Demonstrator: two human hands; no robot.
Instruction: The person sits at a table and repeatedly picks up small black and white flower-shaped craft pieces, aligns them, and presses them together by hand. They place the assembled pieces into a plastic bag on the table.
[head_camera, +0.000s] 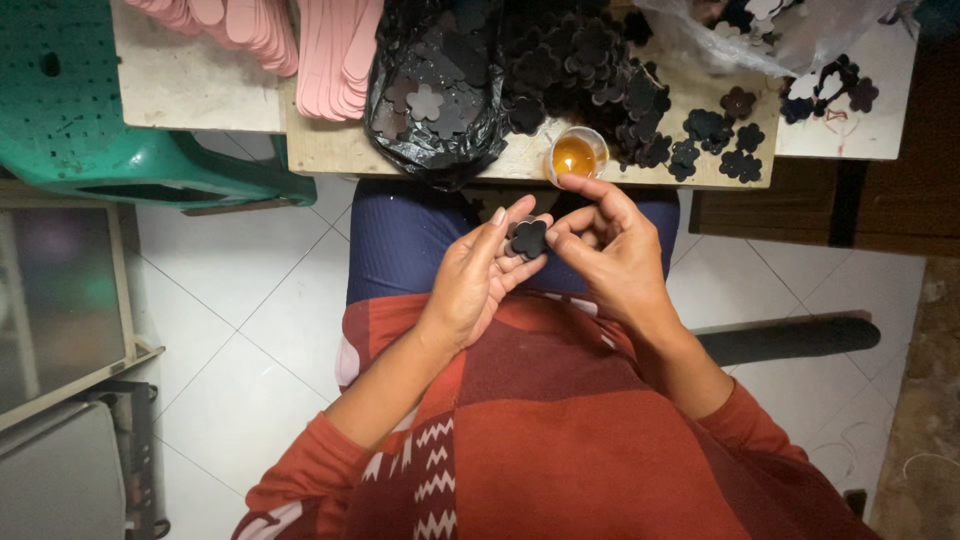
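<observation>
Over my lap I hold a small black flower-shaped foam piece between both hands. My left hand pinches it from the left with thumb and fingertips. My right hand touches its right edge with curled fingers, index finger raised toward the table edge. Just above my right hand, a small clear cup of amber liquid stands at the front edge of the wooden board.
A heap of black flower cut-outs and a black plastic bag holding more lie on the board. Pink strips are stacked at its left. A green plastic stool stands on the left, above white floor tiles.
</observation>
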